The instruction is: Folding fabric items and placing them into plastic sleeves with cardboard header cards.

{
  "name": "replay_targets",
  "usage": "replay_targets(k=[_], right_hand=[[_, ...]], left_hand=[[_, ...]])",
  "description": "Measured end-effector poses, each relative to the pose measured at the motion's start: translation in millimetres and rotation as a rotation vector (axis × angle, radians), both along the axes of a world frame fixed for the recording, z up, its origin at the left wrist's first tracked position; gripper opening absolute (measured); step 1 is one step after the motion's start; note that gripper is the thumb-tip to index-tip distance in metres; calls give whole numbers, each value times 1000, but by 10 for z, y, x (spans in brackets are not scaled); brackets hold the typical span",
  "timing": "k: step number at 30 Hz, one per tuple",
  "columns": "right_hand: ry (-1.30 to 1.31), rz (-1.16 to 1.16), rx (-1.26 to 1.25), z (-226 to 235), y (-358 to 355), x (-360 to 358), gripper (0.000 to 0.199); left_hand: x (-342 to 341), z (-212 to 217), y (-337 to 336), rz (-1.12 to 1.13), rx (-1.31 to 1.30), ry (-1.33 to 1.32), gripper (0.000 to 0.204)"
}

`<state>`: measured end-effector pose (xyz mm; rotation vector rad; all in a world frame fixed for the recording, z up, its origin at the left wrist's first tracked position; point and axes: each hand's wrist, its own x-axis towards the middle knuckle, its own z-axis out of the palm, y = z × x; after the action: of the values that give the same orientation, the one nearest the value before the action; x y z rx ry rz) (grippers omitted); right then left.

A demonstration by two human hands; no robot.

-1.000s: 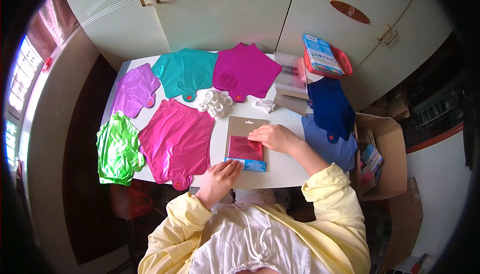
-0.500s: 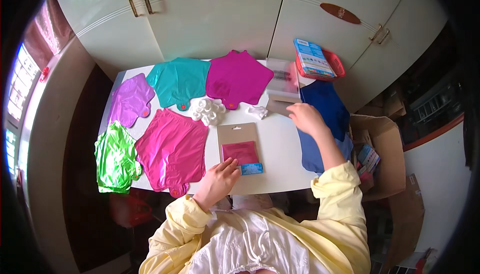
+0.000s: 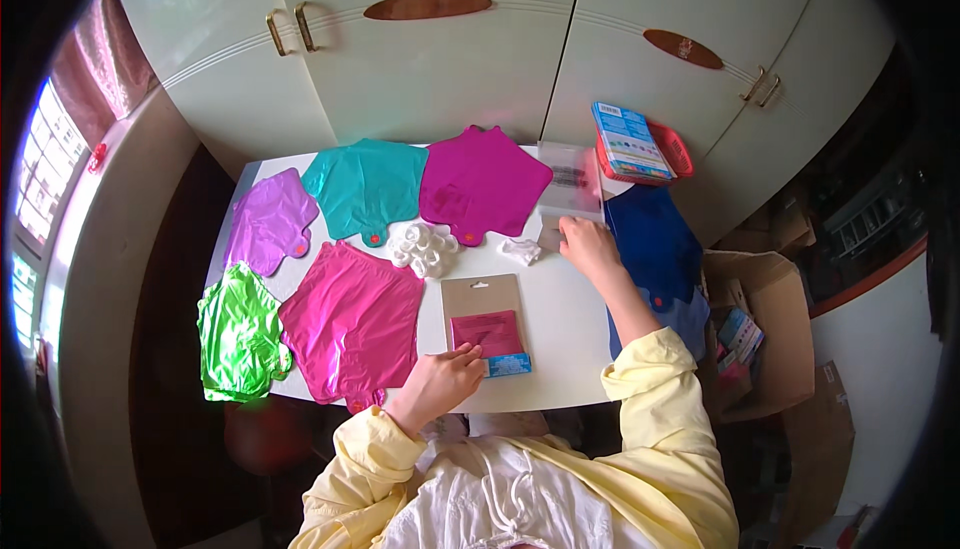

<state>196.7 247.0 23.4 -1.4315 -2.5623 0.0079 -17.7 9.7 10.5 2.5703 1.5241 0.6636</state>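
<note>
My left hand (image 3: pixel 440 379) lies with its fingers outstretched on a brown cardboard backing card (image 3: pixel 480 297), by the near left edge. A folded hot-pink foil packet (image 3: pixel 486 330) rests on that card, above a blue printed strip (image 3: pixel 508 365). At the right of the table, my right hand (image 3: pixel 590 246) pinches the edge of a clear plastic sleeve (image 3: pixel 551 236). Just beyond lies a stack of clear plastic sleeves (image 3: pixel 570 181). Beside the right hand is a small white ribbon bundle (image 3: pixel 519 251); farther left sits a pile of white ribbon rolls (image 3: pixel 421 249).
Flat foil balloons surround the work: lilac (image 3: pixel 270 219), teal (image 3: pixel 365 189), magenta (image 3: pixel 485 184), hot pink (image 3: pixel 355 319), green (image 3: pixel 240 334) and dark blue (image 3: pixel 652 239). A red basket (image 3: pixel 676 149) holds printed cards (image 3: pixel 632 139). An open cardboard box (image 3: pixel 780 329) stands right.
My right hand has shifted slightly left and closer in along the clear sleeve. My left hand stays at the card. The whole view has tilted, so the table sits lower in the picture.
</note>
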Motion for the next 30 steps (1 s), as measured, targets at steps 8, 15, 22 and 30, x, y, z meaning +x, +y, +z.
replay_targets(k=[8, 15, 22, 30], right_hand=[[-142, 7, 87, -111, -44, 50, 9], [370, 17, -101, 416, -654, -28, 8], [515, 763, -364, 487, -2010, 150, 44], [416, 859, -406, 40, -2403, 154, 56]], left_hand=[[4, 2, 18, -19, 27, 60, 7], [-31, -114, -36, -38, 116, 115, 17], [-27, -93, -45, -21, 98, 77, 16], [-18, -117, -56, 8, 43, 46, 14]])
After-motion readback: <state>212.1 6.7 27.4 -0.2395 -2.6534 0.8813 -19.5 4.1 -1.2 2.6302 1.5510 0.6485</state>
